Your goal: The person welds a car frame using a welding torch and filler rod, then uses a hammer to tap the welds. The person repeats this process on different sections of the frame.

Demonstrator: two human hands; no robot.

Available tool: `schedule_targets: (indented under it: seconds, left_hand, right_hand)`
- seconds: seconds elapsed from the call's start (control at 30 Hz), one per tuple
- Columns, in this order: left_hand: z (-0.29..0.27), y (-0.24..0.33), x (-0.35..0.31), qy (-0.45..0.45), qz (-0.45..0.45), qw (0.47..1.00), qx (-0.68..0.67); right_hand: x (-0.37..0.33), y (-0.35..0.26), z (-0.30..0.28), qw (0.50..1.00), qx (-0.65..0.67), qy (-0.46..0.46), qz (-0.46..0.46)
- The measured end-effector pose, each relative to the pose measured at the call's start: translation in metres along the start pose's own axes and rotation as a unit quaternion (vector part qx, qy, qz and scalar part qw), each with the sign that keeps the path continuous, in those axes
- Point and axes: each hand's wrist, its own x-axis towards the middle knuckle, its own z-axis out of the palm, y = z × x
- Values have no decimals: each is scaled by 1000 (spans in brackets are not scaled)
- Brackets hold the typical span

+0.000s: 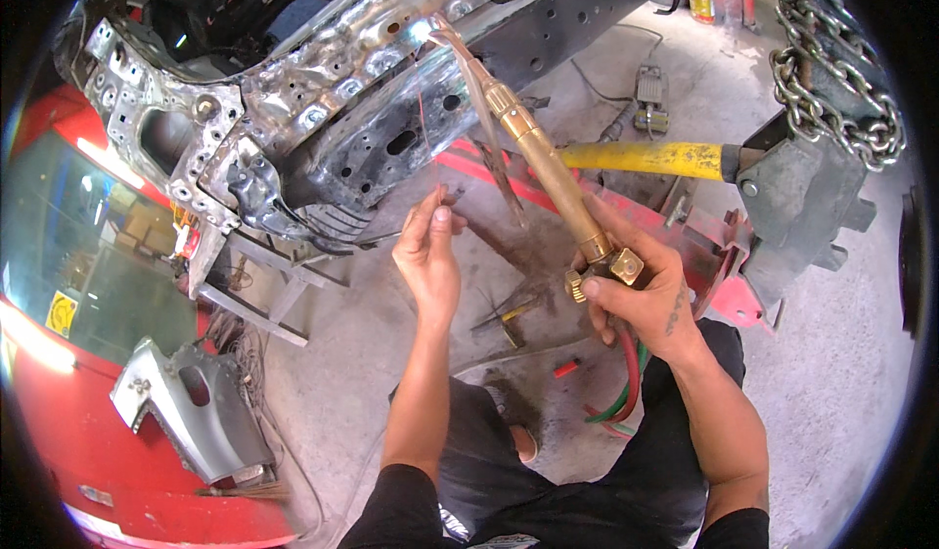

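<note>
Torch: my right hand wraps the valve end of the brass torch, which sits on my side of the chassis section, nozzle up against its metal.
Rod: my left hand has thumb and fingertips pinched narrow on a thin rod, its far end near the bright glow on the chassis section.
Burn-through: if I let the nozzle dwell, I reckon the heat could hole or warp that sheet.
Short rod: as it melts down, my pinched fingers would be drawn toward the heat; both are bare.
Valves: my thumb lies by the brass knobs, so a careless shift of grip might upset the flame.
Hoses: the red and green hoses hang on my side of the chassis section; a snag or tug there could swing the nozzle off.
Steel: the chassis section is shiny in patches, dark in others, and dotted with holes.
Floor: grey, stained concrete spreads under the chassis section.
Room: red bodywork and a loose silver panel lie left of the chassis section; a yellow arm and heavy chain stand right of it.
</note>
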Motion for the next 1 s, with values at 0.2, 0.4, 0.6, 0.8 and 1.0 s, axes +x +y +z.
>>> schedule_targets:
  seconds: [0.2,0.4,0.6,0.8,1.0]
  left_hand:
    - [15,16,28,23,-33,998,-40]
    - [26,16,28,23,-39,997,-63]
    - [24,7,23,28,-53,996,-65]
    - [28,4,27,12,-40,997,-63]
    - [28,6,28,12,-45,997,-64]
  right_hand:
    - [1,-2,-1,1000,-1,-3,-3]
    - [1,-5,1,1000,-4,-3,2]
    - [1,-3,0,1000,8,-6,-2]
    - [1,0,-1,1000,19,-11,-14]
    - [0,-1,-1,999,27,-13,-10]
